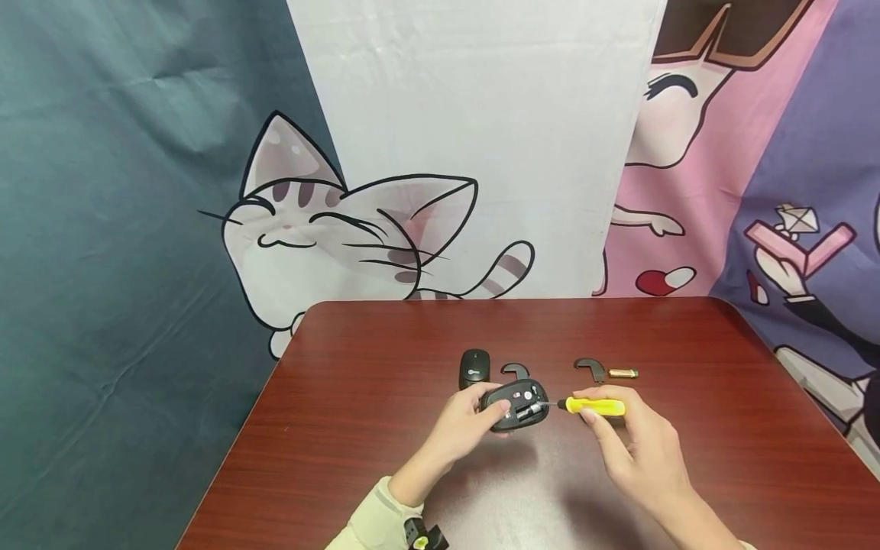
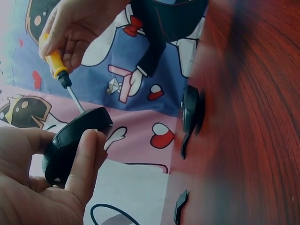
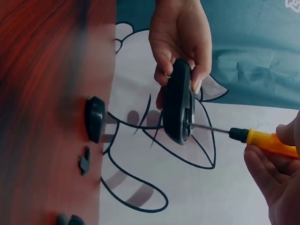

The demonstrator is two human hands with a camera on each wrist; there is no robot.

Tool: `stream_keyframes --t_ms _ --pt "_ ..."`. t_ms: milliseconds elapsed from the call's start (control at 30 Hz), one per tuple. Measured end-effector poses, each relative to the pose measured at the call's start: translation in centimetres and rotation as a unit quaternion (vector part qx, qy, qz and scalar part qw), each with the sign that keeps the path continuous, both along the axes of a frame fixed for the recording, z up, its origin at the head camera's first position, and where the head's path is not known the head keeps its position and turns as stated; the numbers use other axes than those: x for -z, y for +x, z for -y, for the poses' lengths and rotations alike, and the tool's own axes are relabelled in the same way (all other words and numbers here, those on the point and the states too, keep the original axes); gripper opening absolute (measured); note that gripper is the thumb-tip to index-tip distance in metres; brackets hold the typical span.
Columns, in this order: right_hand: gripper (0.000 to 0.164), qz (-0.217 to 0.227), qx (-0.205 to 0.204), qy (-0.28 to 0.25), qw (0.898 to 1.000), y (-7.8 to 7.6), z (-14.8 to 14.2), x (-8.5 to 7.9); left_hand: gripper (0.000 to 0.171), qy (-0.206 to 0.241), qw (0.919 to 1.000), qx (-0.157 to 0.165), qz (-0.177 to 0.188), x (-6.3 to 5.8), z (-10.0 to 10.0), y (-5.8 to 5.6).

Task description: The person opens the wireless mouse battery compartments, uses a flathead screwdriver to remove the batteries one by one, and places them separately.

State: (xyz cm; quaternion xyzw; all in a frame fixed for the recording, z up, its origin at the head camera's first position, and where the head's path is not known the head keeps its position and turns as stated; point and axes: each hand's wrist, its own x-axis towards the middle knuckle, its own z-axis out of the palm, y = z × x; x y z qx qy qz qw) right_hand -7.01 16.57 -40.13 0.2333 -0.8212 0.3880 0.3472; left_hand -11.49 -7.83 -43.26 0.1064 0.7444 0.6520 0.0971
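Note:
My left hand grips a black computer mouse, held above the table with its underside facing up. The battery bay on that underside is uncovered, and a battery shows in it. In my right hand is a screwdriver with a yellow handle, pinched between thumb and fingers. Its thin metal shaft points left, the tip right at the mouse's open bay. From the left wrist view, the mouse hides that tip.
Behind the held mouse lie a second black mouse and a curved black cover. Further right are another curved cover and a loose battery. A third dark mouse rests on the table. A printed cloth hangs behind the table.

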Motion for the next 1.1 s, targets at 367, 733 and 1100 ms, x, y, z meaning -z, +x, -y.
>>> stream_keyframes --t_ms 367,733,1100 --pt "0.038 -0.061 0.012 0.018 0.998 -0.2 0.8 0.3 0.034 0.006 0.9998 -0.009 -0.016 0.0 -0.4 0.0" --pt "0.031 0.123 0.006 -0.113 0.986 -0.8 -0.3 1.0 0.036 0.01 0.9998 -0.01 -0.011 -0.1 -0.1 -0.2" --pt "0.023 0.234 -0.266 -0.443 0.824 -2.6 -2.3 3.5 0.035 0.005 1.0 -0.003 0.002 0.4 0.1 -0.9"
